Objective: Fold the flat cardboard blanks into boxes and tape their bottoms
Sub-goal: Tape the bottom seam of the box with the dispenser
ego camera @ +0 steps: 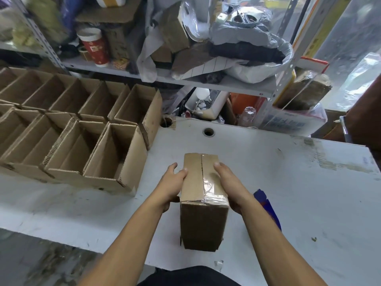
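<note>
A folded cardboard box [203,219] stands upside down on the white table [288,193], its bottom flaps facing up with clear tape along the seam. My left hand [173,182] holds the box's left side, fingers over the top edge. My right hand [228,182] lies along the right side with straight fingers pressing the taped top. Several finished open boxes [115,157] stand in two rows at the left of the table.
A blue object [268,207], partly hidden by my right forearm, lies on the table to the right. Behind the table a metal shelf [206,83] carries bags, cardboard scraps and a red paper cup [95,47]. Two round holes [208,132] sit near the table's far edge.
</note>
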